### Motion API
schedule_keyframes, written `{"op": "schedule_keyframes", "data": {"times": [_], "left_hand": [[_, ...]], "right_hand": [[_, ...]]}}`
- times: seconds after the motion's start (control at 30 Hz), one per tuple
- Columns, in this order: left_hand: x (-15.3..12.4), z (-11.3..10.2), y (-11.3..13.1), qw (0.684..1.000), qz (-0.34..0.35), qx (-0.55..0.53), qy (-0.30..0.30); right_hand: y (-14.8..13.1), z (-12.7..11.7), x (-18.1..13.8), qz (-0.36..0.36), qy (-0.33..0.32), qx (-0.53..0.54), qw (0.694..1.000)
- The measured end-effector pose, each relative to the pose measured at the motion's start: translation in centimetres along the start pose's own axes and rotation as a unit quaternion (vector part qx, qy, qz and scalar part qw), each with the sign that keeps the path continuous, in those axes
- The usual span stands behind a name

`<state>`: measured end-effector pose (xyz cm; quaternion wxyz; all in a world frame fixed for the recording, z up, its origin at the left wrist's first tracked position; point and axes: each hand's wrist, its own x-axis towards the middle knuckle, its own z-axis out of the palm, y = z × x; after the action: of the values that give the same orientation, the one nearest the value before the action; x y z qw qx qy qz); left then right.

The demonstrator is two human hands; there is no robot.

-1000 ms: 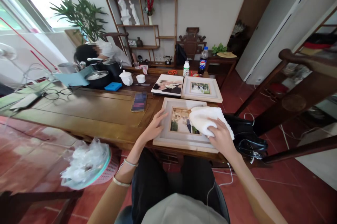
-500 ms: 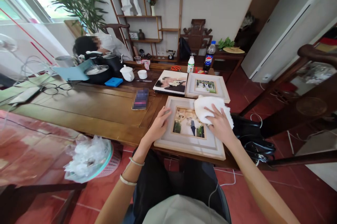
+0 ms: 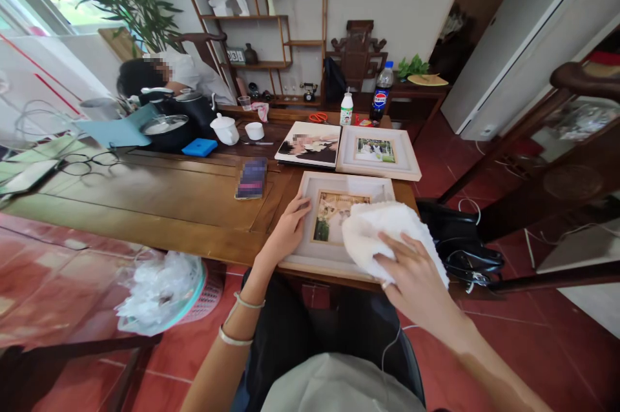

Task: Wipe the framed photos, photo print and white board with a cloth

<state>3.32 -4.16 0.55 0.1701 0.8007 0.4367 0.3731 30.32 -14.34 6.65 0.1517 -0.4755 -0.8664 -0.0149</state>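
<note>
A light wooden picture frame [image 3: 310,259] with a wedding photo lies flat at the table's near edge in front of me. My left hand [image 3: 287,228] grips its left side, fingers over the rim. A fluffy white cloth [image 3: 375,221] covers the frame's right and lower right part. Over that cloth my right hand [image 3: 411,270] is bent, its fingers pressed into the fabric and holding it against the frame. Part of the photo is hidden beneath the cloth. Just behind lie a second picture frame [image 3: 409,165] and a photo album [image 3: 310,144] with a pictured cover.
On the wooden table [image 3: 203,218] are a phone [image 3: 250,178], a white teapot [image 3: 225,130], a cup [image 3: 254,132], orange scissors [image 3: 318,117], a milk bottle [image 3: 346,108] and a cola bottle [image 3: 381,94]. A person [image 3: 194,73] leans at the far left. A bag-lined bin [image 3: 162,296] stands below.
My right hand has moved the cloth toward me, from the frame's upper right corner down along its right side, over part of the photo. My left hand stays on the frame's left side.
</note>
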Motion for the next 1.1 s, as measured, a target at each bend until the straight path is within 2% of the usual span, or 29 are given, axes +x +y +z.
{"op": "schedule_keyframes", "data": {"times": [0.07, 0.13, 0.23, 0.3, 0.43, 0.53, 0.8, 0.87, 0.93, 1.1], "left_hand": [[0.1, -0.1, 0.1, 1.000, -0.003, 0.006, -0.010], [0.2, -0.2, 0.2, 1.000, -0.011, 0.016, -0.017], [0.3, -0.1, 0.3, 0.999, -0.019, 0.025, -0.021], [0.4, -0.1, 0.3, 0.999, -0.024, 0.025, -0.022], [0.1, 0.1, 0.2, 0.999, -0.039, 0.024, 0.003], [-0.2, 0.2, 0.1, 0.999, -0.051, -0.001, 0.015], [-0.4, -1.0, -0.6, 0.988, -0.010, -0.156, 0.011], [-0.3, -1.3, -0.5, 0.986, -0.007, -0.165, 0.016], [-0.2, -1.5, -0.3, 0.987, -0.009, -0.160, 0.024], [0.3, -1.6, -0.1, 0.991, 0.012, -0.127, 0.048]], "right_hand": [[-0.2, 0.0, -0.7, -0.002, 0.007, 0.009, 1.000], [1.1, 0.6, -0.1, 0.007, 0.033, -0.002, 0.999], [4.7, 2.0, 3.0, 0.037, 0.093, -0.038, 0.994], [6.9, 2.9, 5.5, 0.052, 0.111, -0.060, 0.991], [8.5, 3.9, 8.7, 0.041, 0.079, -0.083, 0.993], [7.3, 3.7, 8.0, 0.007, 0.056, -0.064, 0.996], [1.8, 0.3, 0.8, -0.090, -0.027, 0.049, 0.994], [1.9, -0.1, 0.1, -0.112, -0.041, 0.069, 0.990], [3.1, 0.0, 0.4, -0.114, -0.027, 0.076, 0.990], [6.6, 1.9, 3.7, -0.056, 0.079, 0.049, 0.994]]}}
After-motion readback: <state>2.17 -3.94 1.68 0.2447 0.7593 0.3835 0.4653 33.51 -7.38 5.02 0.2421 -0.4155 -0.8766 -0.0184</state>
